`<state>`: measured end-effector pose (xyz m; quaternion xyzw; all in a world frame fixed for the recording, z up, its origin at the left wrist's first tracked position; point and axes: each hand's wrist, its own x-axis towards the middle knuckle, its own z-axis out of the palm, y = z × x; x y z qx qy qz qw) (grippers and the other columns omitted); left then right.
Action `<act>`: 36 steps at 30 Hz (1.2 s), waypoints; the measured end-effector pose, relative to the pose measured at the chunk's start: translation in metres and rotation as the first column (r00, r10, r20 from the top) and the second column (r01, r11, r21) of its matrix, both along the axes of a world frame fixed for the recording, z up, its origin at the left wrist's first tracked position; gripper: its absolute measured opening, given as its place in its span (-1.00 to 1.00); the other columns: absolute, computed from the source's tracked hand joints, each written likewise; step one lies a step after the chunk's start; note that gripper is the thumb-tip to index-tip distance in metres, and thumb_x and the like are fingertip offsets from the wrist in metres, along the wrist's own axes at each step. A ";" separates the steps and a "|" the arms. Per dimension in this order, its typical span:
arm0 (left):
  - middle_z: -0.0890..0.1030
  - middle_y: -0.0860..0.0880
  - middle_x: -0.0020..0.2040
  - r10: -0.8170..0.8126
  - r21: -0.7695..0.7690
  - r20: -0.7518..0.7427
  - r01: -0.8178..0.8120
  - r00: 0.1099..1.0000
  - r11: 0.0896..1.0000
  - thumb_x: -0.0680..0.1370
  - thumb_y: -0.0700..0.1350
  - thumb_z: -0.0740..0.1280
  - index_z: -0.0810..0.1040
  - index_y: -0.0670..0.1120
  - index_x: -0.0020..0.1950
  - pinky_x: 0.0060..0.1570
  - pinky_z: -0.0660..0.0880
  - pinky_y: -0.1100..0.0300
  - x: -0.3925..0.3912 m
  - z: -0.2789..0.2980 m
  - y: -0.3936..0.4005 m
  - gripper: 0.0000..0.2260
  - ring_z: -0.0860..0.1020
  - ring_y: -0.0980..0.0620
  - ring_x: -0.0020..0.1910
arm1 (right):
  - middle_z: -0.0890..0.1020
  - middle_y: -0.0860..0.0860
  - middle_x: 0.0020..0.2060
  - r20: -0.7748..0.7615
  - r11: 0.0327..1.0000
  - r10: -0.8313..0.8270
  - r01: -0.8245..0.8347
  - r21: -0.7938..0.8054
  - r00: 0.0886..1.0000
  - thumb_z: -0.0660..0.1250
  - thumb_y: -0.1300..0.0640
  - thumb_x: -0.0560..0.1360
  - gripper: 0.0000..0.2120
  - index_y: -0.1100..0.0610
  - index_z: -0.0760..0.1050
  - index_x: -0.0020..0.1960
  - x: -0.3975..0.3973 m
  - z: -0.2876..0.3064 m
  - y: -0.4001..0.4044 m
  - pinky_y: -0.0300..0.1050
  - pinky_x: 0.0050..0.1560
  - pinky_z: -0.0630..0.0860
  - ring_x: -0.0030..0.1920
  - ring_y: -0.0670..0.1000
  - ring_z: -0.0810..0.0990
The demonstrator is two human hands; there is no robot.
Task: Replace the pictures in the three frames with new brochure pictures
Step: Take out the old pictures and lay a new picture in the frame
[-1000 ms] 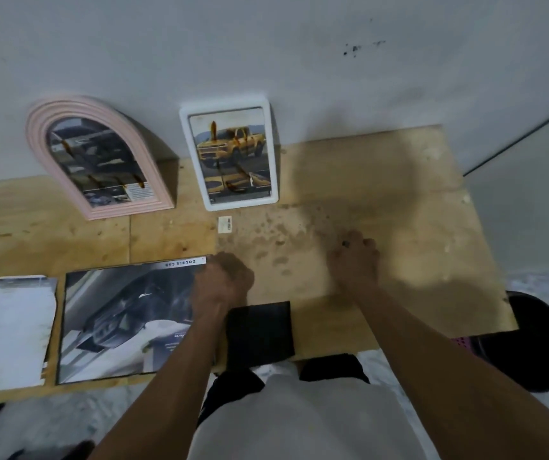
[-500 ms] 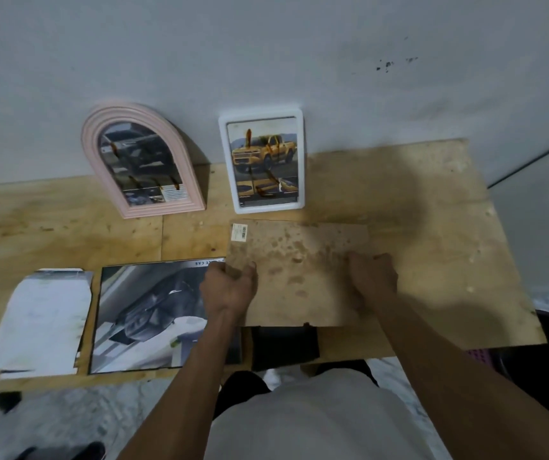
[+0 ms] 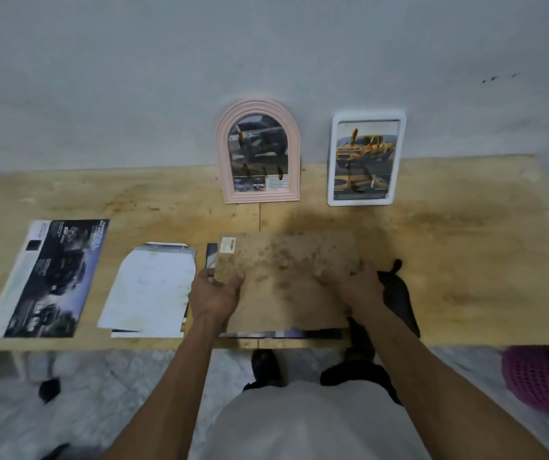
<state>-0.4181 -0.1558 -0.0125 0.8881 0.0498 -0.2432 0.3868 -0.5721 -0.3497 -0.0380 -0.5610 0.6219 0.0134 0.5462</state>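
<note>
Brown backing board (image 3: 286, 280), speckled, with a small barcode sticker (image 3: 228, 244) at its far-left corner, lies flat near the front edge of the desk (image 3: 465, 260), over a brochure whose dark edges peek out at the board's left and front. Both hands hold it: left hand (image 3: 215, 292) has fingers curled round the left edge, thumb on top; right hand (image 3: 354, 285) grips the right edge, fingers curled, partly blurred. Black fabric item (image 3: 397, 297) just beside the right hand, what it is cannot be told. Two frames lean upright on the wall at the desk's back: pink arched frame (image 3: 259, 151) with a dark vehicle picture, white rectangular frame (image 3: 364, 159) with a yellow pickup picture. Left of the board: one white paper stack (image 3: 148, 290), then one dark car brochure (image 3: 54, 277), well apart from the frames. Purple basket (image 3: 532, 380) on the floor, right.
</note>
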 end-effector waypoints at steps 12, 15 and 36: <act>0.63 -0.13 0.12 -0.215 0.096 0.010 0.213 0.977 0.972 0.51 -0.01 0.44 0.54 -0.16 0.29 0.03 0.47 0.14 0.004 -0.031 0.047 -0.60 0.60 -0.17 0.13 | 0.53 -0.07 0.06 0.057 0.977 -0.162 0.168 -0.128 0.985 0.67 -0.06 0.17 -0.15 -0.02 0.35 0.36 -0.025 -0.007 0.021 0.25 0.08 0.57 0.04 0.10 0.53; 0.62 -0.19 0.05 -0.221 0.218 0.067 0.202 0.973 0.955 0.50 -0.01 0.44 0.58 -0.12 0.07 0.00 0.58 -0.03 0.015 -0.046 0.061 -0.75 0.60 -0.23 0.02 | 0.59 -0.08 0.04 0.050 0.969 -0.189 0.194 -0.155 0.981 0.67 -0.18 0.05 -0.15 -0.08 0.41 0.26 -0.033 -0.014 0.018 0.25 0.01 0.60 0.01 0.10 0.59; 0.72 -0.15 -0.02 -0.125 0.213 -0.047 0.132 0.991 0.968 0.42 -0.13 0.55 0.73 -0.12 -0.01 0.06 0.50 0.14 0.041 -0.058 0.077 -0.82 0.64 -0.16 -0.03 | 0.47 0.05 0.06 -0.133 0.920 -0.185 0.124 -0.372 0.974 0.59 -0.19 0.22 -0.26 0.06 0.28 0.20 -0.014 -0.018 0.048 0.11 -0.07 0.53 0.01 0.13 0.50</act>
